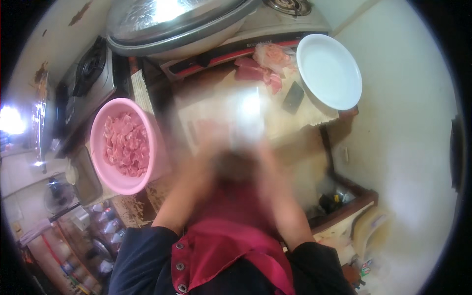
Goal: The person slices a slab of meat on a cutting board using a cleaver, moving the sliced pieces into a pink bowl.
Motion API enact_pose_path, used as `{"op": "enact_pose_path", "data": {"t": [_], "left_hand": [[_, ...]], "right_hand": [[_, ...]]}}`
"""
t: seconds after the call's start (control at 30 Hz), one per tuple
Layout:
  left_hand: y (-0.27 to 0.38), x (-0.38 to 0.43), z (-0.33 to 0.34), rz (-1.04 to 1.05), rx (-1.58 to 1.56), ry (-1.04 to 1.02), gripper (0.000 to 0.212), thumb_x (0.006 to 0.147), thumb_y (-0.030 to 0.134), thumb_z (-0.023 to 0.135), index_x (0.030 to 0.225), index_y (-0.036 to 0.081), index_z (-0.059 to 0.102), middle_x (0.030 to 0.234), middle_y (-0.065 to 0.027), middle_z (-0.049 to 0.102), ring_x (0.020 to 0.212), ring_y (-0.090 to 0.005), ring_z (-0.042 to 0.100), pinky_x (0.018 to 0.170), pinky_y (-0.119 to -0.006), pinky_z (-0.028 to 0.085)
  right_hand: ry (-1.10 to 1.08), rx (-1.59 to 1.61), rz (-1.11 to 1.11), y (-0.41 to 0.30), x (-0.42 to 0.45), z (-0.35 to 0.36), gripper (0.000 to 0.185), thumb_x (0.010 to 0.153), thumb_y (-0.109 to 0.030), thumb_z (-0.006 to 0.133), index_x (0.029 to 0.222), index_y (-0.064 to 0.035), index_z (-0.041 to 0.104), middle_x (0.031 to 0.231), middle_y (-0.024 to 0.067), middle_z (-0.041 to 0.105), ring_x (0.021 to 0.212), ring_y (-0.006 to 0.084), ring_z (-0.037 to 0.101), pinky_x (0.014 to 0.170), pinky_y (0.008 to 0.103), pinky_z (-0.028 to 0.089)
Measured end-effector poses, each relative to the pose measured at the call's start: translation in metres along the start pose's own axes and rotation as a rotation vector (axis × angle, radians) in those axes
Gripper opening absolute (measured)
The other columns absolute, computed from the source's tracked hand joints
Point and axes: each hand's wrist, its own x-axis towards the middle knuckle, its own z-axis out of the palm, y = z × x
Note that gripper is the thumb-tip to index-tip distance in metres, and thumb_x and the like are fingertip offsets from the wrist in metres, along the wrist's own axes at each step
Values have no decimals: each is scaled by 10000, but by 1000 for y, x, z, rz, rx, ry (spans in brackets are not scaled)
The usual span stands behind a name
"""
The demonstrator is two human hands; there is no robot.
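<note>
Both hands reach forward over a pale wooden board [317, 117], and the middle of the view is heavily blurred. My left hand [208, 145] is near a pinkish patch that may be meat; its fingers cannot be made out. Close to my right hand [263, 149] is a bright, silvery shape [249, 118], possibly a blade; whether I hold it is unclear. Raw meat pieces [254, 72] lie at the board's far side, beside a clear plastic bag [273, 55] with pinkish contents. A dark flat block [294, 97], perhaps a whetstone, rests right of them.
To the left stands a pink plastic basin [96, 147] holding sliced raw meat [127, 143]. A white bowl [329, 72] sits at the board's right end by the wall. Beyond are a gas stove [313, 22], a large lidded pan [177, 22] and another burner [90, 66].
</note>
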Motion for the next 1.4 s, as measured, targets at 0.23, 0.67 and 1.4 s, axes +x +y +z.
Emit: {"op": "enact_pose_path", "data": {"t": [0.23,0.67,1.4], "left_hand": [[-22,25,-1,427,613,-58,585,950,440,304,1438,124,242,1507,-127,166,1402,-309,106,1095,-557,50],[-12,22,5,471,648,0,604,953,470,192,1448,125,219,1503,-108,196,1405,-275,107,1106,-543,44],[-34,30,7,520,618,140,546,951,354,324,1419,78,271,1470,-110,263,1391,-271,167,1104,-527,107]], "right_hand": [[-27,-401,57,-70,11,46,330,843,-195,588,989,91,514,937,328,580,931,467,560,832,472,435],[20,-372,74,-57,1,37,382,854,-187,575,1090,91,462,1002,341,561,994,470,541,866,475,421],[-7,-396,152,-45,-34,46,490,867,-178,547,1264,52,375,982,320,596,939,454,589,825,465,463]]}}
